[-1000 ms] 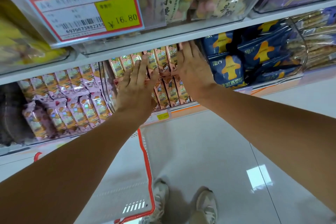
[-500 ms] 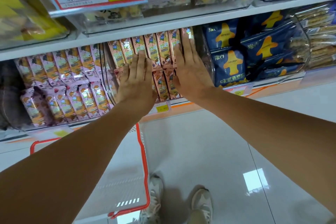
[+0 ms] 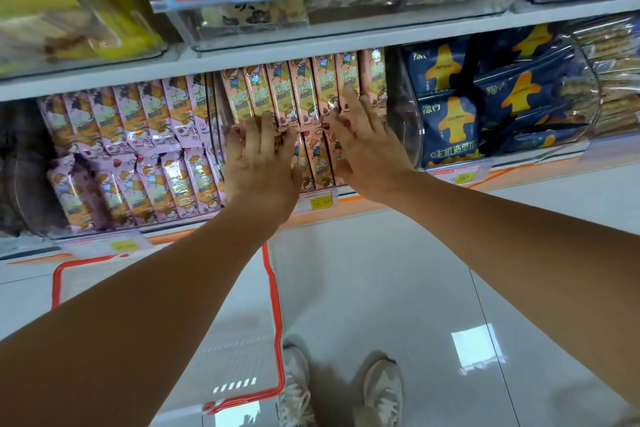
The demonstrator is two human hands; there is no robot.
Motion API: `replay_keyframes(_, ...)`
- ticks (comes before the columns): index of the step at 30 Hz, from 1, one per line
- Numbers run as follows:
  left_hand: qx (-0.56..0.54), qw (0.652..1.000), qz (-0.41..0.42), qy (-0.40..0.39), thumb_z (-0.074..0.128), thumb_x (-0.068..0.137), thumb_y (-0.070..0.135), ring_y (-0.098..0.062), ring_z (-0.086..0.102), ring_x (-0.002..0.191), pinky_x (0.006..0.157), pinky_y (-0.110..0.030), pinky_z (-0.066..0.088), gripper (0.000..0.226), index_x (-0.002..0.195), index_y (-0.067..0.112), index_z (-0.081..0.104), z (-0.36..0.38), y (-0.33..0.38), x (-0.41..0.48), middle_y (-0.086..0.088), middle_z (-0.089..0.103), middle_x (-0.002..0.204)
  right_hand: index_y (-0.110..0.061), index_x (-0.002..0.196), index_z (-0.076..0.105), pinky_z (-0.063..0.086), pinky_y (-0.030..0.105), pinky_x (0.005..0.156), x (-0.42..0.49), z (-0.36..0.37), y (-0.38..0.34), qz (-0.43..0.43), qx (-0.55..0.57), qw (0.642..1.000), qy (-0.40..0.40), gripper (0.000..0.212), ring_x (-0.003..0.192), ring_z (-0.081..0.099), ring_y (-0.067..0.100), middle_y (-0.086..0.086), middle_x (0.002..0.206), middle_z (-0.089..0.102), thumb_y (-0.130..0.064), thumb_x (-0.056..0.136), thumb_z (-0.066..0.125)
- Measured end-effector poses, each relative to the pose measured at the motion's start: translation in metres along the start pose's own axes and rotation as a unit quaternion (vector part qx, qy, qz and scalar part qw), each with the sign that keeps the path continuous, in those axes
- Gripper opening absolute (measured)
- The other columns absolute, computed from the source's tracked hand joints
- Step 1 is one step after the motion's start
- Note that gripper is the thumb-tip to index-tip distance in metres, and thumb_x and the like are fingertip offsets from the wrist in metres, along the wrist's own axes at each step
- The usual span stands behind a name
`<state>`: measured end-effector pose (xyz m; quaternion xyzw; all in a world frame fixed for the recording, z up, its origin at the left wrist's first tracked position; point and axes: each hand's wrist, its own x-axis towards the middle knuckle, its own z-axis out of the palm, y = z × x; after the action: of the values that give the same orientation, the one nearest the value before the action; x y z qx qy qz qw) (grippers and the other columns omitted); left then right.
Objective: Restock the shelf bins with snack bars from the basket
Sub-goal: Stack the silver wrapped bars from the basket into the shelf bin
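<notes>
Left hand (image 3: 261, 158) and right hand (image 3: 369, 146), fingers flat and holding nothing, press peach snack bars (image 3: 304, 94) standing in the middle bin (image 3: 403, 114) on the shelf (image 3: 311, 42); uneven push could topple the row.

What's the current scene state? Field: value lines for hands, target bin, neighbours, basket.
left hand: flat, fingers straight, pressing on peach snack bars
right hand: flat, pressing on the same bars
target bin: clear, two rows of peach bars standing upright
left neighbour: pink snack bars
right neighbour: blue packs
basket: red-rimmed, below the left forearm; contents unclear
</notes>
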<state>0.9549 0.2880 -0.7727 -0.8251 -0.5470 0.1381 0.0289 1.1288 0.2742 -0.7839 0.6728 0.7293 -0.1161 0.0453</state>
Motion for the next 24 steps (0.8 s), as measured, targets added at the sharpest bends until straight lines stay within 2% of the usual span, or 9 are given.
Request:
replay_keyframes(3, 0.002, 1.0, -0.006, 0.002, 0.02, 0.099, 0.047, -0.034, 0.013, 0.142, 0.117, -0.05, 0.014, 0.057, 0.152, 0.027, 0.015, -0.001, 0.0, 0.007, -0.015, 0.013, 0.155, -0.023, 0.154, 0.021, 0.017, 0.046, 0.119, -0.002, 0.001, 0.002, 0.001, 0.001, 1.0, 0.029, 0.071, 0.15, -0.003, 0.033, 0.009, 0.163, -0.01, -0.027, 0.092, 0.057)
replay_keyframes(5, 0.004, 1.0, -0.006, -0.003, 0.02, 0.099, 0.047, -0.034, 0.012, 0.143, 0.117, -0.049, 0.012, 0.057, 0.152, 0.027, 0.015, 0.0, 0.0, 0.008, -0.015, 0.013, 0.155, -0.019, 0.149, 0.033, 0.024, 0.048, 0.116, -0.006, 0.0, -0.001, 0.001, 0.013, 0.998, 0.064, 0.066, 0.149, 0.008, 0.035, 0.014, 0.162, 0.007, -0.022, 0.089, 0.06)
replay_keyframes(8, -0.015, 1.0, -0.002, 0.006, 0.023, 0.1, 0.047, -0.034, 0.009, 0.145, 0.118, -0.049, 0.009, 0.056, 0.152, 0.026, 0.018, 0.001, 0.001, 0.007, -0.014, 0.01, 0.157, -0.01, 0.138, 0.047, 0.042, 0.049, 0.102, -0.014, 0.001, -0.007, -0.021, 0.027, 0.994, 0.102, 0.061, 0.131, 0.04, 0.037, 0.019, 0.144, 0.04, -0.016, 0.08, 0.067)
replay_keyframes(10, -0.023, 1.0, 0.007, 0.018, 0.026, 0.099, 0.046, -0.033, 0.009, 0.145, 0.119, -0.049, 0.008, 0.056, 0.151, 0.025, 0.024, -0.001, -0.001, 0.005, -0.012, 0.01, 0.158, -0.009, 0.136, 0.049, 0.045, 0.046, 0.097, -0.017, 0.003, -0.011, -0.059, 0.024, 0.993, 0.1, 0.059, 0.121, 0.047, 0.033, 0.015, 0.134, 0.048, -0.015, 0.08, 0.067)
replay_keyframes(15, 0.027, 0.999, 0.028, 0.024, 0.025, 0.098, 0.041, -0.032, 0.008, 0.147, 0.12, -0.051, 0.004, 0.058, 0.147, 0.01, 0.029, -0.009, -0.006, -0.007, -0.015, 0.02, 0.156, -0.011, 0.151, 0.028, 0.029, 0.041, 0.11, -0.002, -0.001, -0.02, -0.09, 0.029, 0.995, 0.031, 0.06, 0.135, 0.032, 0.024, 0.006, 0.145, 0.038, -0.03, 0.097, 0.044)
replay_keyframes(18, 0.019, 0.998, 0.027, 0.055, 0.031, 0.096, 0.039, -0.034, 0.014, 0.147, 0.118, -0.053, 0.004, 0.058, 0.144, 0.005, 0.036, -0.009, -0.013, -0.027, -0.018, 0.027, 0.154, -0.007, 0.142, 0.044, 0.039, 0.048, 0.102, -0.003, -0.004, -0.025, -0.087, 0.059, 0.993, 0.05, 0.05, 0.126, 0.043, 0.029, 0.011, 0.134, 0.05, -0.027, 0.096, 0.041)
replay_keyframes(20, -0.027, 0.997, 0.007, 0.075, 0.038, 0.093, 0.036, -0.035, 0.015, 0.147, 0.119, -0.055, 0.005, 0.062, 0.147, 0.004, 0.033, -0.007, -0.018, -0.043, -0.02, 0.025, 0.155, -0.008, 0.137, 0.05, 0.043, 0.05, 0.1, -0.009, -0.005, -0.026, -0.11, 0.083, 0.989, 0.049, 0.052, 0.124, 0.048, 0.031, 0.013, 0.134, 0.052, -0.03, 0.094, 0.031)
replay_keyframes(22, -0.064, 0.994, -0.023, 0.088, 0.042, 0.092, 0.033, -0.037, 0.014, 0.147, 0.118, -0.054, 0.007, 0.068, 0.15, 0.003, 0.024, -0.002, -0.024, -0.059, -0.022, 0.02, 0.157, -0.01, 0.142, 0.046, 0.038, 0.047, 0.107, -0.013, -0.006, -0.03, -0.15, 0.102, 0.983, 0.029, 0.054, 0.132, 0.043, 0.03, 0.012, 0.146, 0.044, -0.031, 0.096, 0.027)
replay_keyframes(24, -0.085, 0.991, -0.051, 0.091, 0.046, 0.093, 0.03, -0.038, 0.013, 0.147, 0.119, -0.052, 0.009, 0.072, 0.152, -0.001, 0.017, 0.004, -0.029, -0.069, -0.024, 0.016, 0.158, -0.013, 0.15, 0.034, 0.034, 0.044, 0.112, -0.012, -0.01, -0.037, -0.179, 0.135, 0.975, -0.003, 0.05, 0.14, 0.035, 0.027, 0.008, 0.157, 0.029, -0.026, 0.102, 0.034)
